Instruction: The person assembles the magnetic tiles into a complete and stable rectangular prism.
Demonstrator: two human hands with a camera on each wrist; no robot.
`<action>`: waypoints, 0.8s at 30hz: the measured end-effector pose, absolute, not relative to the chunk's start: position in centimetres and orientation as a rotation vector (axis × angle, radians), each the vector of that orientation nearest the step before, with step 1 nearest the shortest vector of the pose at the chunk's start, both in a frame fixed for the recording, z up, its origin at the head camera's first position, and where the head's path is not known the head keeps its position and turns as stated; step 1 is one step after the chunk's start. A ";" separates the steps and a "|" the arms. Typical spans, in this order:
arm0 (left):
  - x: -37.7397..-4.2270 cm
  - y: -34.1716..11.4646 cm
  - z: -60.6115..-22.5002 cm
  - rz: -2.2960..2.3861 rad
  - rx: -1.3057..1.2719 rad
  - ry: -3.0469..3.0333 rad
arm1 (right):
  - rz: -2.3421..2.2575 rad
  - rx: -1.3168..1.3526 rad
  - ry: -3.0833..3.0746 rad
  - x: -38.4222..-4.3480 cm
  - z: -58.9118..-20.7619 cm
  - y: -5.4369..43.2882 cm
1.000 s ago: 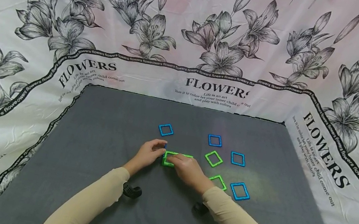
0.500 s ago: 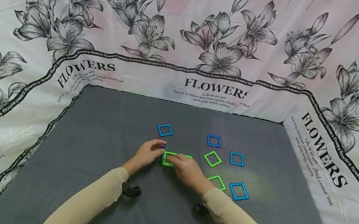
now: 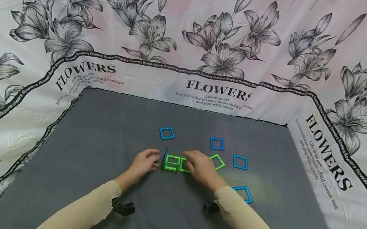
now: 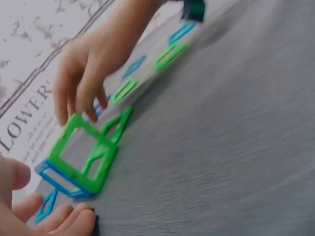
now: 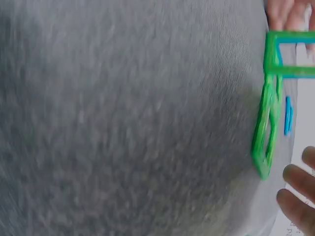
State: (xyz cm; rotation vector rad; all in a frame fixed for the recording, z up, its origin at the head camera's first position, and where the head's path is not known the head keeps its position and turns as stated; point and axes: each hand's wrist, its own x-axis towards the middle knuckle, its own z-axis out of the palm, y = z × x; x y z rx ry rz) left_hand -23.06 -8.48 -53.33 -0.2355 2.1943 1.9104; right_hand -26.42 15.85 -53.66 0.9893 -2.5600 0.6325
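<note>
Green and blue open square tiles, joined into a small box-like shape, stand mid-table. An upright green tile [image 4: 102,178] and an upright blue tile [image 4: 69,185] meet at an edge. A flat green tile [image 3: 184,170] adjoins them on the right. My left hand [image 3: 142,164] is just left of the blue tile, fingers loosely bent, apart from it and holding nothing. Over the flat green tile hovers my right hand [image 3: 203,169], its fingers pointing down and apart in the left wrist view, gripping nothing. It partly hides that tile in the head view.
Loose blue tiles lie at the back [image 3: 167,133], back right [image 3: 217,144] and right [image 3: 240,162]. Another blue tile [image 3: 248,195] is partly behind the right forearm. A loose green tile [image 3: 220,163] lies beside the right hand; one more green tile [image 4: 170,56] shows in the left wrist view.
My left hand has let go of the blue upright tile and drawn back left. My right hand has come off the green tiles and moved right, uncovering the box-like shape.
</note>
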 end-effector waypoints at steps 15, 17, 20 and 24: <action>-19.1 -7.1 -53.5 2.220 -0.320 1.440 | 0.589 1.030 -2.777 -27.8 -53.7 14.6; -19.2 -6.8 -53.5 2.255 -0.345 1.388 | 0.560 1.060 -2.788 -27.9 -53.7 14.4; -19.5 -6.6 -53.5 2.304 -0.390 1.339 | 0.523 1.107 -2.793 -27.9 -53.7 14.2; -20.0 -6.5 -53.4 2.355 -0.446 1.313 | 0.491 1.130 -2.797 -27.6 -53.7 14.3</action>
